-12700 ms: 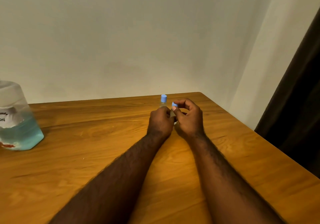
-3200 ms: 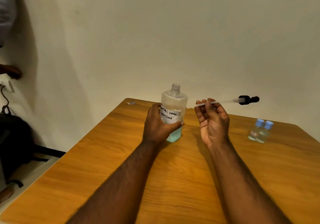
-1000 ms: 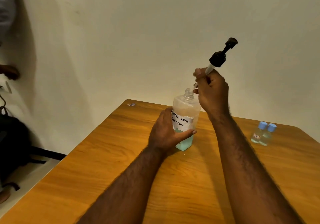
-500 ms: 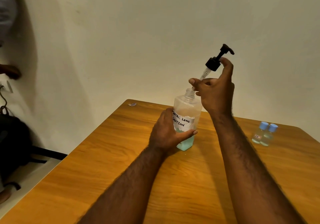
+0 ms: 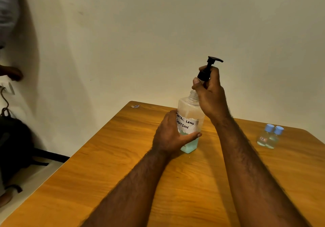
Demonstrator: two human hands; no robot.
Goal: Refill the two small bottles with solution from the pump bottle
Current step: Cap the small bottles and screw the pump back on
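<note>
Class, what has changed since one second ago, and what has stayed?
The right hand moved its grip from the tube to the pump head and lowered it, more upright, over the pump bottle. The left hand still holds that bottle; the two small bottles stand unmoved.

left hand point(image 5: 169, 135) gripping bottle point(image 5: 190, 119), right hand point(image 5: 210, 93) holding pump point(image 5: 207, 69)

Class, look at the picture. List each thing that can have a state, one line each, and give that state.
pump bottle: upright on the table, neck open, part full of blue-green liquid.
pump head: off the bottle, raised above its neck.
small bottles: upright, side by side, blue caps on.
left grip: wrapped round the pump bottle.
right grip: holding the pump head.
</note>
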